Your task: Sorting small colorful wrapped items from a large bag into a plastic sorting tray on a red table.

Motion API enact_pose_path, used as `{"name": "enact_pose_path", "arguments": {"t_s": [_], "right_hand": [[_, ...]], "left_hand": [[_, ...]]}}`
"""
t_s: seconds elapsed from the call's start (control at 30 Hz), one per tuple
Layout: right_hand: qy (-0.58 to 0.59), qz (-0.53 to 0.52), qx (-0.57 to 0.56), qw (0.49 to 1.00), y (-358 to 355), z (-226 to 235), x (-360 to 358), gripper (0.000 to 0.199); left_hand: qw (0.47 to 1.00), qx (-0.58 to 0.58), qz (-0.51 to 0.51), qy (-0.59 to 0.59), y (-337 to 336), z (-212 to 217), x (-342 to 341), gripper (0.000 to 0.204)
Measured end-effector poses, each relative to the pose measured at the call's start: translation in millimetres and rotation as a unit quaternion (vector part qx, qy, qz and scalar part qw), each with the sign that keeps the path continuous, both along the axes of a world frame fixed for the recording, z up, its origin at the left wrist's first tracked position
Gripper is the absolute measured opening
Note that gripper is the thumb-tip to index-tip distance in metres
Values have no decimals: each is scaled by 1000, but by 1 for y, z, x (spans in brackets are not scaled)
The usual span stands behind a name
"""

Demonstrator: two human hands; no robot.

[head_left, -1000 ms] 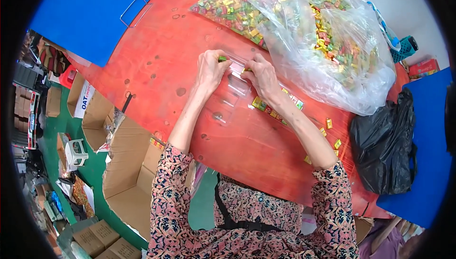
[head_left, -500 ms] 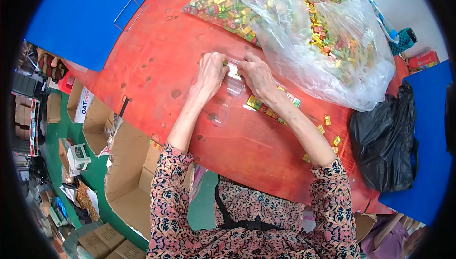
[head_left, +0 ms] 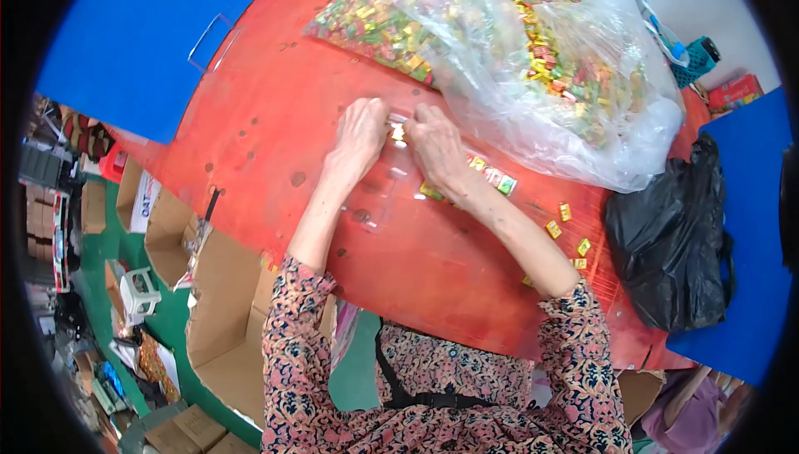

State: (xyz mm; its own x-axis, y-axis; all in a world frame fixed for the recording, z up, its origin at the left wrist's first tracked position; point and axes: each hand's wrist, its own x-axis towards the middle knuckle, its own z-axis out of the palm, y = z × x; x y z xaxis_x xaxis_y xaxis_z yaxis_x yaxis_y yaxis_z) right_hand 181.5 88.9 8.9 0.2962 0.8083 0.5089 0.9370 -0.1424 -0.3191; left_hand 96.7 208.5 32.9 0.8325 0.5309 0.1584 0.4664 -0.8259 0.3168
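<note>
A clear plastic tray (head_left: 399, 164) lies on the red table between my two hands, its lower end faint against the red. My left hand (head_left: 363, 131) is closed at the tray's upper left edge, fingertips curled inward. Opposite it, the closed fingers of my right hand (head_left: 434, 139) grip the upper right edge. A small yellow wrapped piece (head_left: 398, 132) shows inside the tray between my fingertips. Partly behind my right forearm, a row of small colourful wrapped pieces (head_left: 493, 176) lies side by side. What my fingertips pinch is partly hidden.
A large clear bag (head_left: 499, 63) of wrapped pieces covers the far right of the table (head_left: 275, 163). Several loose pieces (head_left: 553, 228) lie beyond my right forearm. A black plastic bag (head_left: 666, 238) sits at the right edge. Open cardboard boxes (head_left: 225, 321) stand at the left.
My view has shifted slightly. Both hands stay at the tray's upper edges. A yellow piece now shows more plainly in the tray between them.
</note>
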Motion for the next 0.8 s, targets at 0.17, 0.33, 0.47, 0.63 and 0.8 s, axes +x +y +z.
{"name": "enact_pose_path", "arguments": {"t_s": [0.17, 0.33, 0.47, 0.63, 0.8], "right_hand": [[50, 22, 7, 998, -9, 5, 1, 6], [138, 10, 93, 986, -37, 56, 32, 8], [181, -110, 198, 957, -70, 65, 121, 16], [268, -251, 124, 922, -83, 61, 189, 22], [93, -135, 91, 982, -68, 23, 224, 20]], "left_hand": [[1000, 6, -7, 9, 1, -2, -3, 12], [1000, -4, -20, 10, 3, 2, -13, 14], [1000, 3, -15, -4, -2, 17, -7, 13], [998, -13, -2, -65, -8, 26, 0, 11], [955, -40, -113, -271, -45, 65, 54, 12]]}}
